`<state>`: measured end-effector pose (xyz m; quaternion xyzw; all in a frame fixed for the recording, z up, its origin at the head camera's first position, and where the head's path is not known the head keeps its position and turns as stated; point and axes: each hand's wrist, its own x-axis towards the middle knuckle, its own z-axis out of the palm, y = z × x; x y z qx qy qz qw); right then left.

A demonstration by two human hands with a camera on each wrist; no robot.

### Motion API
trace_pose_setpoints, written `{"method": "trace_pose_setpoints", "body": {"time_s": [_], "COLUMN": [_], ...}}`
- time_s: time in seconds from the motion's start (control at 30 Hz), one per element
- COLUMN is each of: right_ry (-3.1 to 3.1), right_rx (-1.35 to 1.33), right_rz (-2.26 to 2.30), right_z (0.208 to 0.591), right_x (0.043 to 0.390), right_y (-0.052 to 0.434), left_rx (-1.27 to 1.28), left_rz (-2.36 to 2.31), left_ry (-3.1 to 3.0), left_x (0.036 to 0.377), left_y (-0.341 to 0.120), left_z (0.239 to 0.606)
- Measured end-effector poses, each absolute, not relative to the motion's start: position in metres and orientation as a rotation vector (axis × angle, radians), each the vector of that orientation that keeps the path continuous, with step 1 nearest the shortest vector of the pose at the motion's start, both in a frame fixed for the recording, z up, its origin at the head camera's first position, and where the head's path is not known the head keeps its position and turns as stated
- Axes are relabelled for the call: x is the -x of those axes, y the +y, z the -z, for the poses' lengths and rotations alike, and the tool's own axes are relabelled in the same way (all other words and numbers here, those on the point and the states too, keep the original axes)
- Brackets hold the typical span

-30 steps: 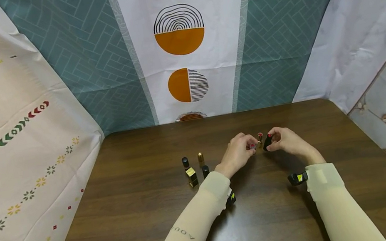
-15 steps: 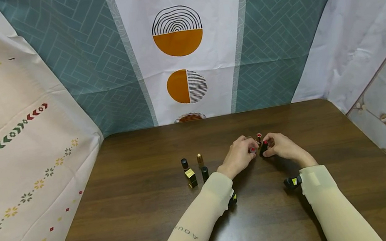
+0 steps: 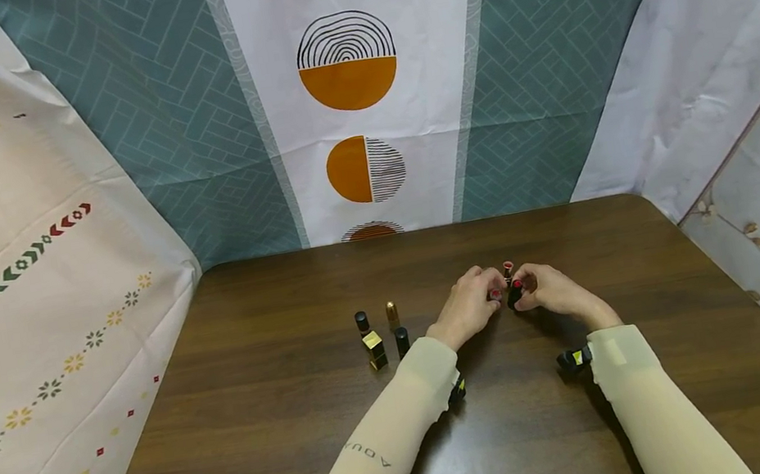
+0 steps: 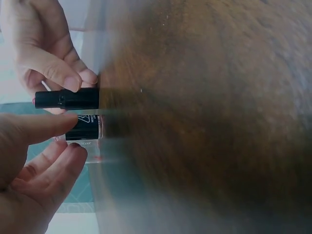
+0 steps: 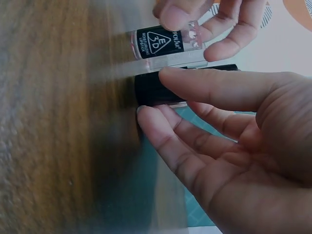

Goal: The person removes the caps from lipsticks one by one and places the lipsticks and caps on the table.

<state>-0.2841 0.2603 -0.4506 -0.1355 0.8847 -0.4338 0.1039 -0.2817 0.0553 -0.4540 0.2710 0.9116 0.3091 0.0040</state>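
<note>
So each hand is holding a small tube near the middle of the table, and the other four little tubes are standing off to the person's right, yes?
Not quite: the four spare tubes stand to the person's left, beside the left hand, as the head view shows. The left hand and right hand do each hold a tube.

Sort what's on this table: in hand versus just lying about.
In hand:
left hand pinches the clear 3D-labelled tube
right hand pinches the black tube

Lying about:
gold square lipstick
two black tubes
gold bullet cap

Both forearms reach forward in beige sleeves; the left hand (image 3: 469, 307) and right hand (image 3: 553, 291) meet, fingers (image 4: 58, 73) curled in pinches.
</note>
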Motion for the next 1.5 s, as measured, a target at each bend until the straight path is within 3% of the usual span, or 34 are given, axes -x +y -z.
{"method": "trace_pose_setpoints", "body": {"time_s": [0.4,0.8,1.5], "right_ry": [2.477,2.756,2.523], "right_rx": [0.531,0.591,0.795], "right_rz": [1.351,1.419,1.569], "right_z": [0.425,0.385,0.380], "right_x": [0.273,0.264,0.252], "right_y": [0.273,0.261,0.211], "left_rx": [-0.838,-0.898,-0.844], "left_rz": [-1.100,-1.209,-1.568], "left_ry": [2.809,2.785,2.799], "left_x": [0.276,0.275,0.265], "left_y": [0.048,0.028,-0.049], "left_z": [0.437,0.406,0.362]}}
